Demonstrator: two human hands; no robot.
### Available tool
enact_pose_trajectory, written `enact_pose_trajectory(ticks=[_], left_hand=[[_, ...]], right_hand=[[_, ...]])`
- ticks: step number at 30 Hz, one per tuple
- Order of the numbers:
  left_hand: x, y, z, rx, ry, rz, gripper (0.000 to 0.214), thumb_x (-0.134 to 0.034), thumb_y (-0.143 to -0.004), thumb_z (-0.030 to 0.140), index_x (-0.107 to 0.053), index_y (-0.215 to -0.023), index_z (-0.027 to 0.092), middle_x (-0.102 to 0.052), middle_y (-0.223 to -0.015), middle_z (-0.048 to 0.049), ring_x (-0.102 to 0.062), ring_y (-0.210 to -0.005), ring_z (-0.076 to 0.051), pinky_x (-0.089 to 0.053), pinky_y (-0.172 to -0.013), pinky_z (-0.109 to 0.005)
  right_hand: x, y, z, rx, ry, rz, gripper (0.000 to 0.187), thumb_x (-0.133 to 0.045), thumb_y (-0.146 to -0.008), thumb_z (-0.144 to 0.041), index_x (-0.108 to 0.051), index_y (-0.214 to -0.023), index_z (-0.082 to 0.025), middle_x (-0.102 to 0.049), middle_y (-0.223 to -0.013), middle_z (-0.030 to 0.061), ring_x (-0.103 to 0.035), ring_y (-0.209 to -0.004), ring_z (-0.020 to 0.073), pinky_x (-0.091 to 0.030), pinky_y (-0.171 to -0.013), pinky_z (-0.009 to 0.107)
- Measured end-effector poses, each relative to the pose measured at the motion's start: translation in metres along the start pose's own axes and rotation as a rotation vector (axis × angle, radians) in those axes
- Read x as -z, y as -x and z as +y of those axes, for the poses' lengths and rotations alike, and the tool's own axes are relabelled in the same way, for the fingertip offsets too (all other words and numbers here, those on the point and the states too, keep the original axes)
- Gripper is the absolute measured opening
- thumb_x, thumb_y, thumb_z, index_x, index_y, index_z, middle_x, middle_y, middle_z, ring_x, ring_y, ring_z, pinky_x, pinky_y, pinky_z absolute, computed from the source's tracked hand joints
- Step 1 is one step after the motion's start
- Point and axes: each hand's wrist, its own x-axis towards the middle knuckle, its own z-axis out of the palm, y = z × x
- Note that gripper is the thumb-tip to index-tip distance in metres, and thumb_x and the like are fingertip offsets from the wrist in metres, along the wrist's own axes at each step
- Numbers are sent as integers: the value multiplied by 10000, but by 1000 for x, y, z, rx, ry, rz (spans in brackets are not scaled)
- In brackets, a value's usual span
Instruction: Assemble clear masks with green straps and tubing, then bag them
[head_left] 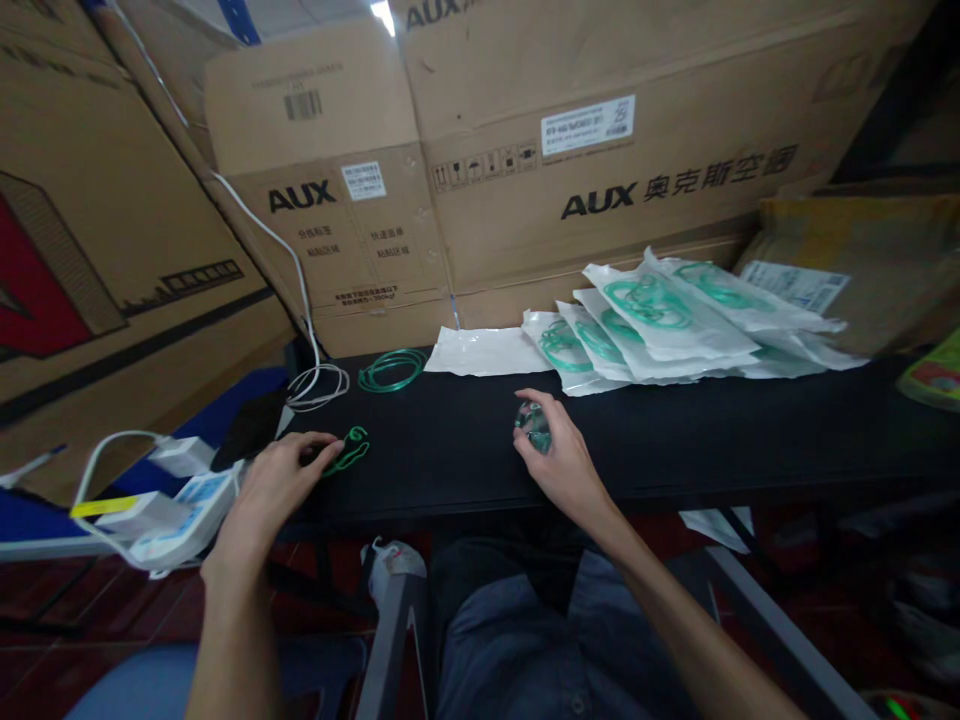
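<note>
My left hand (289, 478) is at the left of the black table, its thumb and fingers closed on a thin green cord (352, 449). Loose curls of the cord lie past the fingertips. Nearer the middle, my right hand (561, 458) has its fingers wrapped round a clear rounded piece (533, 426) with a greenish tint; its exact kind is not plain. A coil of green tubing (391, 370) rests behind my left hand. Beyond my right hand lies a flat white pouch (484, 352), beside a pile of clear-fronted pouches (649, 318) with green tubing inside.
Large cardboard boxes (510, 220) stand along the back of the black table (450, 460). A power strip (187, 520) with plugged-in white adapters is at the left, near a dark flat object (251, 430). A white cable (300, 270) hangs down to the tabletop.
</note>
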Motion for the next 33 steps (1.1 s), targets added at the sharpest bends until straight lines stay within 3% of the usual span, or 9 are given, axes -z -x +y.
enact_pose_trajectory(ticks=[4,7,11,14,16,22,28,33], left_hand=[[4,8,16,-63,15,194,592,-505,-854,634,-745,-1126,165,-717,-1233,-163,-628,-1185,-391,-444,-1062,-500],[2,15,53,-152,257,229,513,-515,-903,627,-747,-1092,210,-747,-1191,-95,-659,-1139,-314,-470,-1033,-410],[-14,23,127,-328,591,-97,466,-505,-964,589,-790,-1006,223,-789,-977,-29,-703,-911,-221,-508,-837,-276],[-33,20,172,-417,705,-218,430,-530,-971,543,-805,-954,213,-741,-756,2,-659,-723,-174,-460,-654,-235],[-46,16,187,-418,816,-236,397,-550,-971,500,-797,-933,190,-689,-674,12,-611,-628,-149,-433,-595,-228],[-69,6,187,-337,1099,-182,325,-615,-948,454,-764,-955,165,-712,-786,-13,-618,-656,-140,-500,-670,-239],[-74,6,175,-398,1155,-257,349,-649,-932,470,-777,-1036,163,-705,-1010,-59,-657,-782,-153,-554,-755,-268],[-78,7,168,-256,1209,-267,464,-622,-925,554,-769,-820,127,-694,-801,-56,-617,-736,-156,-533,-707,-269]], right_hand=[[-1,0,2,-23,-45,-48,665,-579,-823,-201,-401,-1462,-235,-658,-1183,113,-678,-993,255,-518,-939,431],[-2,-1,6,-27,-80,-87,664,-639,-811,-245,-388,-1425,-224,-696,-1130,100,-706,-935,246,-548,-892,410],[-1,-1,7,21,-89,-131,487,-697,-789,-250,-514,-1240,-236,-709,-1147,96,-698,-1028,267,-533,-948,430],[0,0,4,79,-83,-144,393,-682,-809,-212,-572,-1186,-238,-700,-1179,95,-671,-1090,273,-515,-986,442],[1,1,1,114,-80,-141,392,-664,-834,-188,-593,-1216,-238,-682,-1237,99,-634,-1169,270,-489,-1037,441],[6,1,-3,106,-167,-142,522,-697,-880,-258,-572,-1387,-269,-648,-1306,95,-630,-1199,241,-504,-1044,400],[4,-2,6,-76,-418,-136,334,-642,-925,-340,-670,-1240,-234,-693,-1258,100,-694,-1113,236,-591,-923,370],[5,-2,6,-46,-431,-131,249,-713,-861,-297,-729,-1101,-231,-696,-1196,86,-687,-1118,237,-582,-950,368]])
